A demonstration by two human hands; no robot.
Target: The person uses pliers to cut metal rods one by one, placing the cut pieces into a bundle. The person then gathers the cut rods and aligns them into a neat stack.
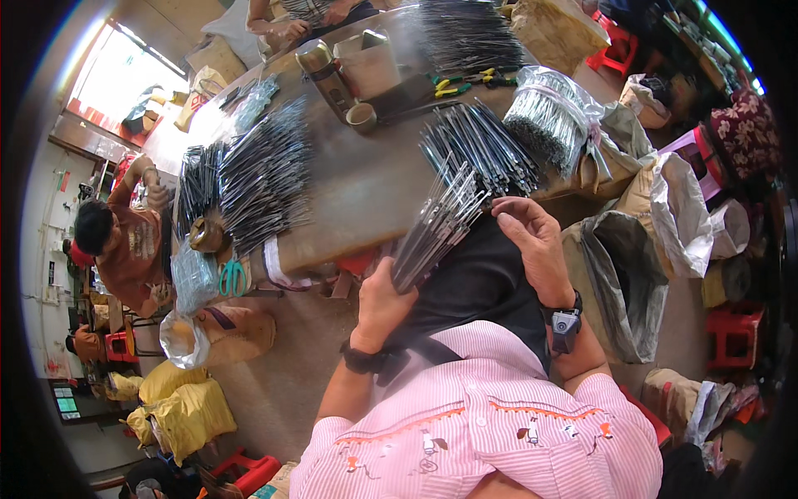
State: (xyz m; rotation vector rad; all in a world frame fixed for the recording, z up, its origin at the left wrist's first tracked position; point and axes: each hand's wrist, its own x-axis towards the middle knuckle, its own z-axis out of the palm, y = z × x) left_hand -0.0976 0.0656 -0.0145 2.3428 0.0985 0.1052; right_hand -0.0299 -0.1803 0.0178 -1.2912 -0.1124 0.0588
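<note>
My left hand (pixel 384 301) is wrapped round the lower end of a bundle of thin metal rods (pixel 436 229), dark grey with silvery ends. The rods fan out upward, toward the table's near edge. Just right of their upper ends is my right hand (pixel 536 241), its fingers bent and thumb close to the forefinger; anything pinched there is too small to make out. Beyond the bundle, a pile of similar dark rods (pixel 478 150) lies on the table (pixel 357 187). Black cloth (pixel 482 287) covers my lap beneath the hands.
More rods (pixel 266 175) are heaped at left, near teal scissors (pixel 233 277). A thermos (pixel 324 79), a cup (pixel 362 117) and yellow-handled pliers (pixel 450 87) stand or lie farther back. A plastic-wrapped bundle (pixel 544 121) and open sacks (pixel 628 287) are at right. Another person (pixel 129 241) sits at left.
</note>
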